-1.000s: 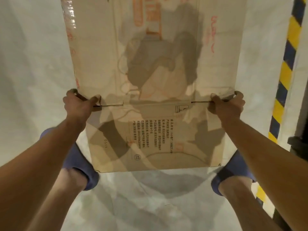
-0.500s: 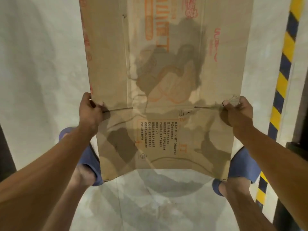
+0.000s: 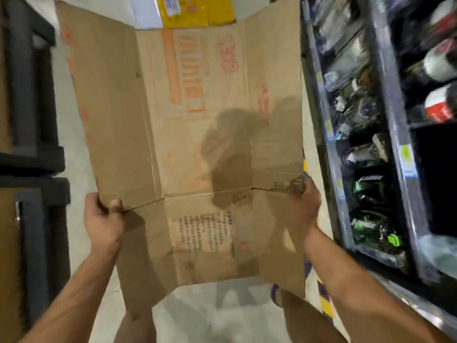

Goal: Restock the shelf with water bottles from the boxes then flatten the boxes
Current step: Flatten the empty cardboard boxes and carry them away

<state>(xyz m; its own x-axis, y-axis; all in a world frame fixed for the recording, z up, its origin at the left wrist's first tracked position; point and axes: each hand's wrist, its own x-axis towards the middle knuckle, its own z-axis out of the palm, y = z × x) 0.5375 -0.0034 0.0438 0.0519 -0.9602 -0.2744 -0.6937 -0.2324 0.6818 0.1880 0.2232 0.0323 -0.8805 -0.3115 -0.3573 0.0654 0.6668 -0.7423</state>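
Box (image 3: 193, 149) flat, creased brown cardboard; left hand (image 3: 103, 219), right hand (image 3: 305, 201) pinch edges.

1. Flattened cardboard box (image 3: 197, 149) held out flat above the floor (image 3: 210, 318).
2. Left hand (image 3: 103, 219) grips its left edge, right hand (image 3: 303, 204) its right edge.
3. Stocked shelf (image 3: 385, 134) at right.

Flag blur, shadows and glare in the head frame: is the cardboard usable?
Head view: the shelf on the right is motion-smeared, its products unreadable; the flattened box is sharper, though its small black print is blurred; a dark shadow falls across its middle, likely the person's own; the left hand and right hand are evenly lit, no glare.
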